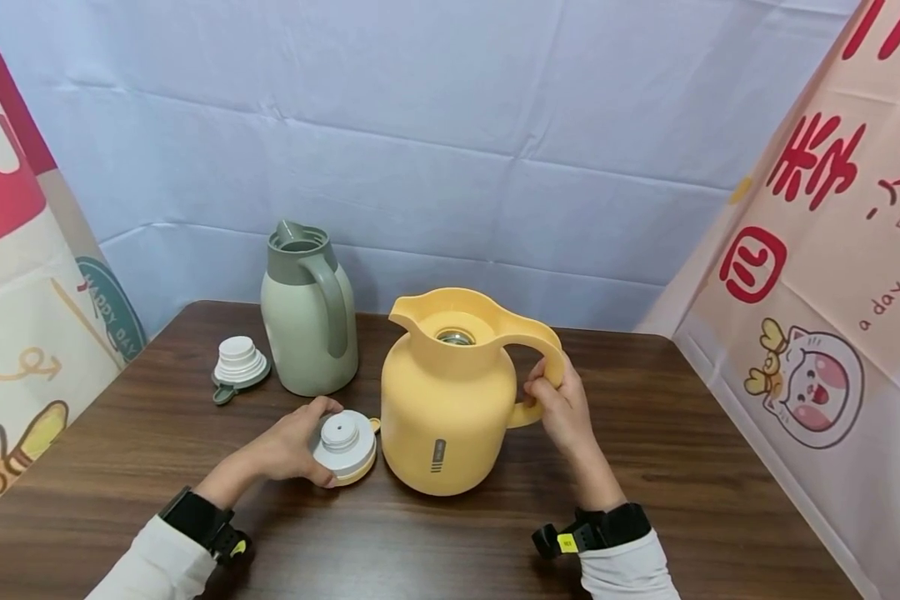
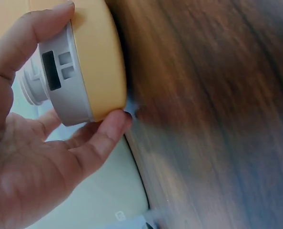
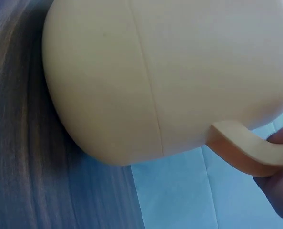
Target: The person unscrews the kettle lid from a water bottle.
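Note:
A yellow thermos jug (image 1: pixel 450 408) stands upright on the table with its top uncovered, spout to the left. My right hand (image 1: pixel 562 408) grips its handle (image 3: pixel 246 148) on the right side. Just left of the jug, a yellow and white lid (image 1: pixel 345 446) lies upside down, its white plug facing up. My left hand (image 1: pixel 292 446) holds this lid by its edges, thumb on the near side and fingers on the far side. In the left wrist view, fingertips (image 2: pixel 115 124) press the lid's yellow rim close to the tabletop.
Behind the left hand stands a green thermos jug (image 1: pixel 307 325), also uncovered. Its white and green stopper (image 1: pixel 240 367) lies upturned to its left. The dark wooden table (image 1: pixel 690 483) meets a pale cloth (image 1: pixel 450 167) at the back, with printed cloths on both sides.

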Demonstrator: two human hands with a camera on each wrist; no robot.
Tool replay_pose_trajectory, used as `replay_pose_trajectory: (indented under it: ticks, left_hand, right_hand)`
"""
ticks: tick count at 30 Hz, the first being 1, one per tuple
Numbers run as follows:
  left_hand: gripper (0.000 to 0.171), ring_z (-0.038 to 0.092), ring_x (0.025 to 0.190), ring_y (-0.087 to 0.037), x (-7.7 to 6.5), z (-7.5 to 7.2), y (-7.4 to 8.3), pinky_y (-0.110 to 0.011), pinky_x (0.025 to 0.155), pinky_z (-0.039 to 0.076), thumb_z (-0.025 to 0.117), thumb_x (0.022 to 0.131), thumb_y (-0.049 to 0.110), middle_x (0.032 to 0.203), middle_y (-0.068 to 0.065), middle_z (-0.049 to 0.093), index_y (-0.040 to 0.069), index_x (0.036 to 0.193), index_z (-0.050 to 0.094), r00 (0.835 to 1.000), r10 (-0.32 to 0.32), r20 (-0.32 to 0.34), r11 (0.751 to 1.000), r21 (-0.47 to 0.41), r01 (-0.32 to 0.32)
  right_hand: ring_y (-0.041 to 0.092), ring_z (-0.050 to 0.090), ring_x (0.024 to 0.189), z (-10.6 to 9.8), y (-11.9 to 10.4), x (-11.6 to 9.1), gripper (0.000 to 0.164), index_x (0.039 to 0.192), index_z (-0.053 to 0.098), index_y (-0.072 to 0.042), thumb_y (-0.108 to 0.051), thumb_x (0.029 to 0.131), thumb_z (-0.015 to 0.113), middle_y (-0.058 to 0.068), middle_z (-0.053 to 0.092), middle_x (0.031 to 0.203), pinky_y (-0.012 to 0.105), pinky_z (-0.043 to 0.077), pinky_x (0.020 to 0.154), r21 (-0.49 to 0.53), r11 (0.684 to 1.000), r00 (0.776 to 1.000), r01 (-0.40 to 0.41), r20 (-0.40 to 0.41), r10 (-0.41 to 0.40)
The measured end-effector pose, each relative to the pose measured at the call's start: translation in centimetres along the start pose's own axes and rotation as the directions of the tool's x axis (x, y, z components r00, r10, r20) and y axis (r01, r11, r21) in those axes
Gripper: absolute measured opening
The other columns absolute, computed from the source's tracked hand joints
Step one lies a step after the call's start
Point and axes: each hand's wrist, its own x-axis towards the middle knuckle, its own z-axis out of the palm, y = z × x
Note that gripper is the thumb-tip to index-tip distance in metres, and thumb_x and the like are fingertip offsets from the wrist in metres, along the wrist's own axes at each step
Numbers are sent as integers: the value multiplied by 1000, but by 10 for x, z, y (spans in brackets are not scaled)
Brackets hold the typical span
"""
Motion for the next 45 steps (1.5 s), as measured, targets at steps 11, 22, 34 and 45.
replay_pose_trajectory:
  ticks: [11, 22, 34, 45]
  left_hand:
    - [93, 47, 110, -32, 3, 2, -2, -48, 90, 38, 91, 50, 29, 121, -15, 49, 1, 124, 42, 999, -33, -23, 999, -3, 33]
    - [92, 52, 100, -30, 24, 5, 2, -45, 85, 42, 91, 51, 31, 107, -15, 54, -1, 121, 42, 997, -39, -60, 998, 46, 42]
    - [84, 54, 95, -30, 65, 11, 15, -41, 80, 44, 89, 56, 26, 103, -16, 54, -1, 120, 40, 988, -131, -77, 989, 61, 136]
    - [81, 56, 91, -28, 102, 18, 22, -37, 80, 45, 87, 58, 23, 102, -15, 56, -2, 119, 39, 978, -181, -108, 983, 16, 184]
  right_hand:
    - [17, 41, 41, 16, 7, -6, 5, 75, 50, 0, 1, 70, 48, 5, 47, 53, 27, 31, 38, -184, 979, 961, 85, -243, -129]
    - [9, 24, 35, 34, 12, -5, 4, 66, 46, -3, -4, 66, 43, -3, 41, 47, 24, 19, 33, -281, 946, 833, 164, -473, -285]
    - [10, 21, 33, 29, 25, 15, 4, 66, 44, -5, -5, 68, 41, -4, 34, 44, 23, 17, 34, -345, 927, 766, 146, -553, -327]
    - [8, 18, 34, 22, 35, 31, 6, 67, 44, -6, -5, 71, 40, -2, 34, 46, 24, 17, 36, -362, 926, 731, 104, -603, -318]
